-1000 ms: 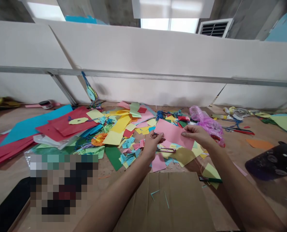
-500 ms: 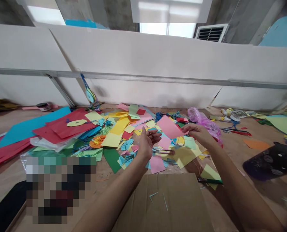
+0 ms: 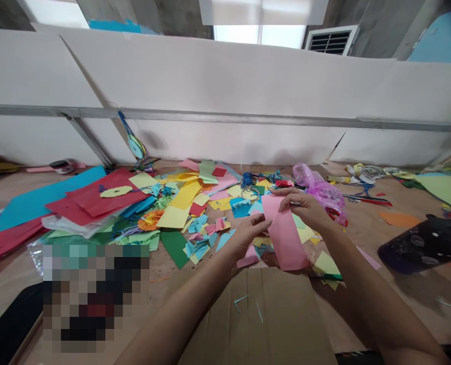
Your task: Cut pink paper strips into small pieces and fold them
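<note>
A pink sheet of paper hangs upright between my two hands, over the front of a heap of coloured paper scraps. My right hand pinches its upper right edge between thumb and fingers. At its left edge, my left hand is closed with the fingertips on the paper. Below lies a piece of brown cardboard with a few thin pale paper slivers on it. Blue folded paper bits and a yellow paper strip lie left of my hands.
Red sheets and a blue sheet spread at the left. A crumpled purple plastic bag, red-handled scissors and a dark patterned case are on the right. A white panel wall with a metal rail stands behind.
My left hand has moved right and closed on the pink sheet, which my right hand held alone before. The sheet now hangs lower and more upright. The view has shifted slightly.
</note>
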A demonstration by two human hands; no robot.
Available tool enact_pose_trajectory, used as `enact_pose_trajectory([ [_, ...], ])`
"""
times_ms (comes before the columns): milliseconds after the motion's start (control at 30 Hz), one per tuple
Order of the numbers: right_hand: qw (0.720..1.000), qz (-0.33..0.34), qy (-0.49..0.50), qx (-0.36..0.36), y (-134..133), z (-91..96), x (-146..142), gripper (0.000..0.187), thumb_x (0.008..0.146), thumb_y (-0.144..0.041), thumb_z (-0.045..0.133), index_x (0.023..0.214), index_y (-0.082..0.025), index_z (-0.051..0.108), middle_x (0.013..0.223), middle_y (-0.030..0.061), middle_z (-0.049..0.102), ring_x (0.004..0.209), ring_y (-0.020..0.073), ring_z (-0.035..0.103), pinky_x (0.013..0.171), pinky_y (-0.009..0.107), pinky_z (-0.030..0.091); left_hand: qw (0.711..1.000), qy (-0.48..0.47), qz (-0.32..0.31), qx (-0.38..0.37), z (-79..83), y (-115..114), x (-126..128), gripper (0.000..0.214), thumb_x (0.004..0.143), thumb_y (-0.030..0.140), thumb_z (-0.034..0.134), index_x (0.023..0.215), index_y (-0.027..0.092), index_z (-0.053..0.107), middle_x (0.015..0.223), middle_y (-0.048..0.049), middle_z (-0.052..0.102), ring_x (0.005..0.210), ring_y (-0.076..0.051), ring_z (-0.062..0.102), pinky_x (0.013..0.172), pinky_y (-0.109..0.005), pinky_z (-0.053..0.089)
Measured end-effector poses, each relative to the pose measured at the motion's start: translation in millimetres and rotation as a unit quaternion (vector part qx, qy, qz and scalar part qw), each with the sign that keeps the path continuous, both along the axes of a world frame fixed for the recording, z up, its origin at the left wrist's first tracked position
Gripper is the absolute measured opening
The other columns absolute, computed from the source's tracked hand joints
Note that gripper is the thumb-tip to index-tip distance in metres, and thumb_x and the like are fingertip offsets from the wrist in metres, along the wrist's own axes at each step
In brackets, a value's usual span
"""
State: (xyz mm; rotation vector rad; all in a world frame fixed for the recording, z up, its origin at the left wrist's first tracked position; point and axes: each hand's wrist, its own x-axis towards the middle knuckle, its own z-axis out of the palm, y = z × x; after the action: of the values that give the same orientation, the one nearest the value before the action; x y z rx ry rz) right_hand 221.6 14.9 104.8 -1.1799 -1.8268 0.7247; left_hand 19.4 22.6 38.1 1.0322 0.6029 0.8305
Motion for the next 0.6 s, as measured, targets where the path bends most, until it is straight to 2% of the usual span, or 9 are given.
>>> enact_pose_trajectory([
  [133,0.999,0.000,0.029,-0.026,0,-2.4,1,0.028,0.075,-0.017,0.054,0.083,-0.027,0.079,0.134,0.0036,0.066,0.130,0.0274,0.055,0.108,0.046,0.041,0.998,0.010,0.055,-0.005,-3.3,1,0,0.038,0.057,0.043,0.090,0.074,0.016,0.070,0.073,-0.0016,0.065,0.064,-0.012,0.055,0.062,-0.025,0.042],
  [300,0.992,-0.058,0.108,-0.034,5,-5.7,11,0.028,0.079,-0.020,0.056,0.094,-0.027,0.078,0.129,0.0035,0.069,0.129,0.0285,0.056,0.104,0.047,0.046,0.995,0.026,0.095,-0.019,-7.8,8,-2,0.041,0.056,0.046,0.089,0.075,0.016,0.068,0.070,-0.0002,0.062,0.059,-0.010,0.053,0.059,-0.025,0.041],
  [367,0.993,-0.096,0.073,-0.014,7,-5.1,15,0.033,0.080,-0.019,0.053,0.103,-0.027,0.076,0.129,0.0042,0.069,0.128,0.0290,0.057,0.105,0.050,0.045,0.993,0.020,0.114,-0.016,-9.5,10,-2,0.041,0.057,0.046,0.088,0.076,0.016,0.068,0.070,-0.0001,0.062,0.059,-0.010,0.053,0.057,-0.024,0.041],
  [500,0.976,-0.162,-0.116,0.089,10,-3.7,22,0.058,0.075,-0.012,0.052,0.129,-0.029,0.065,0.143,0.0042,0.058,0.140,0.0287,0.044,0.118,0.052,0.031,0.990,-0.001,0.141,-0.012,-12.3,14,-3,0.040,0.058,0.043,0.088,0.080,0.016,0.069,0.070,-0.0003,0.063,0.057,-0.010,0.053,0.055,-0.023,0.040],
  [533,0.973,-0.163,-0.132,0.101,11,-3.8,23,0.058,0.076,-0.012,0.053,0.129,-0.029,0.065,0.144,0.0039,0.057,0.141,0.0285,0.043,0.119,0.051,0.029,0.989,-0.004,0.148,-0.013,-12.6,15,-3,0.040,0.057,0.042,0.088,0.080,0.016,0.069,0.070,-0.0002,0.063,0.057,-0.010,0.053,0.055,-0.023,0.039],
  [600,0.981,-0.146,-0.107,0.071,11,-4.0,24,0.043,0.081,-0.018,0.053,0.120,-0.027,0.071,0.138,0.0048,0.062,0.135,0.0293,0.049,0.115,0.050,0.034,0.986,-0.006,0.163,-0.013,-13.1,16,-3,0.039,0.056,0.041,0.088,0.079,0.015,0.068,0.069,-0.0001,0.063,0.055,-0.009,0.052,0.054,-0.023,0.038],
])
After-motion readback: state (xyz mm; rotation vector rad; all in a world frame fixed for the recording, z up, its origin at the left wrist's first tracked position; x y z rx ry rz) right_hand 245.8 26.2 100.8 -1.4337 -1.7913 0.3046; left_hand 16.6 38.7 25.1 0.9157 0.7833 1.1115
